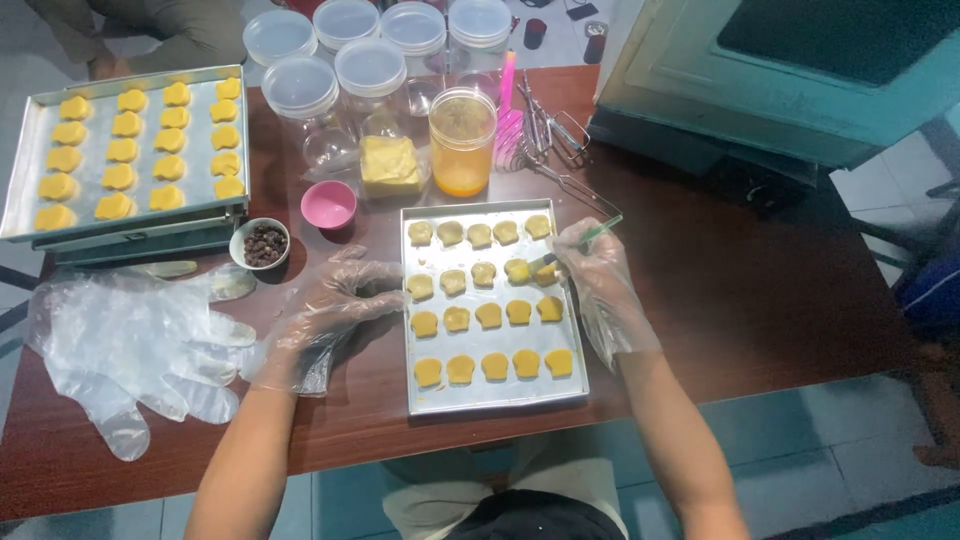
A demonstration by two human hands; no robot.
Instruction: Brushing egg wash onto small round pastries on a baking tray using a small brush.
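The right hand (pixel 598 285), in a clear plastic glove, is clamped on a thin brush (pixel 580 243), its tip seemingly touching a pale cookie (pixel 518 270) on the near tray (pixel 575 385); the gloved left hand (pixel 325 320) rests loosely apart on the counter (pixel 740 300) just left of it; clear lidded jars (pixel 370 80) stand far behind.

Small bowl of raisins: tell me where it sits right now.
In the head view, the small bowl of raisins sits on the table left of the pink bowl, just below the stacked trays of yellow cookies.
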